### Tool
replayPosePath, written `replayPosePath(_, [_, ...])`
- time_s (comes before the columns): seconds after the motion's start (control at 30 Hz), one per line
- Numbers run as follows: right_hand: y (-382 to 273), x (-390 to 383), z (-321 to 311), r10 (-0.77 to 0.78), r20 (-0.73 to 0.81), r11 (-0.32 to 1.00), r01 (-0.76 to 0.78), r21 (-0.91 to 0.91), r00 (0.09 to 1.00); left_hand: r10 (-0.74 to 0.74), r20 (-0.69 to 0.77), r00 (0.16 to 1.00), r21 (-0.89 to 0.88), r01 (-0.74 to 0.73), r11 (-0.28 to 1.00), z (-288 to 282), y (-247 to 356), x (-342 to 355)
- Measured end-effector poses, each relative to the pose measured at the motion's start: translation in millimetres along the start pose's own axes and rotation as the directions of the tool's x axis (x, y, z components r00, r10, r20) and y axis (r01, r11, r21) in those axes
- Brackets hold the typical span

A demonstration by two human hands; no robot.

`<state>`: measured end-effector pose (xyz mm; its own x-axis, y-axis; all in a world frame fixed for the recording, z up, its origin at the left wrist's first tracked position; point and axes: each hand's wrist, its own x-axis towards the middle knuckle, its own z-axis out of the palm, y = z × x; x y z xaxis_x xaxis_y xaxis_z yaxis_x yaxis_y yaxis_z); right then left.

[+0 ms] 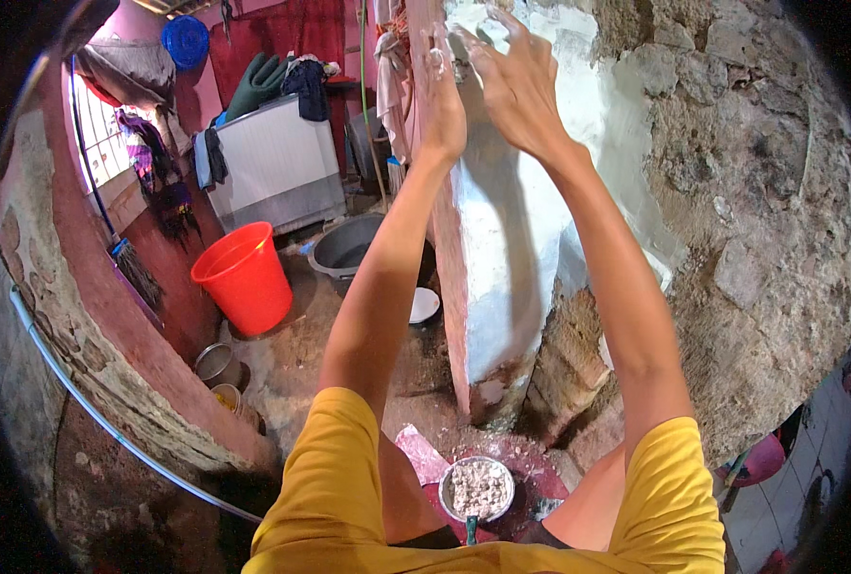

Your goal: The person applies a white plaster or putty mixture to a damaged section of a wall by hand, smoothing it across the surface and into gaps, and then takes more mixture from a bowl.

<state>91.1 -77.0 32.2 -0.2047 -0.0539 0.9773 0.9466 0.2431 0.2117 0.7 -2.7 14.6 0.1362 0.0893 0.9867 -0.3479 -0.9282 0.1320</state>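
Both my arms reach up to the edge of a white-plastered pillar [497,287]. My left hand [442,100] lies open along its left side, fingers extended and smeared with pale paste. My right hand [518,86] is against its face, fingers bent and apart, whitish paste on their tips. A small grey patch of paste [459,62] shows between my hands. Below, between my legs, a round bowl of lumpy pale mixture [476,481] rests on a reddish mat, with a green-handled tool [471,531] at its near rim and a pinkish bag [418,450] beside it.
Left of the pillar stand a red bucket [242,277], a grey tub [347,244], metal pots [217,365] and a white appliance [277,167] piled with cloths. A blue hose [120,421] runs along the left wall's base. Rough crumbling wall [751,191] fills the right.
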Motion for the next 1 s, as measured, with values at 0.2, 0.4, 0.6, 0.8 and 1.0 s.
replayPosePath(0.2, [-2.1,-32.7,5.7,-0.062,0.074,0.975,0.076,-0.207,0.995,-0.039,-0.089,0.995,0.291,0.063,0.955,3.9,0.5,-14.6])
replayPosePath(0.4, [-6.4,-36.3,1.8,-0.06,0.08,0.988,0.07,-0.139,0.995,-0.042,-0.084,0.996,0.311,0.066,0.948,2.2,1.9,-10.6])
replayPosePath(0.6, [-0.1,-25.9,-8.9,-0.057,0.058,0.996,0.061,-0.065,0.997,-0.034,-0.08,0.996,0.317,0.058,0.947,1.7,-1.7,-7.7])
replayPosePath(0.8, [3.2,-24.5,-8.4,-0.092,0.106,0.984,0.107,-0.144,0.99,-0.028,-0.095,0.995,0.34,0.059,0.939,1.8,0.5,-7.8])
replayPosePath(1.0, [5.1,-25.3,1.3,-0.086,0.04,0.986,0.091,-0.141,0.995,-0.023,-0.111,0.994,0.319,0.058,0.946,3.3,-1.2,-9.0])
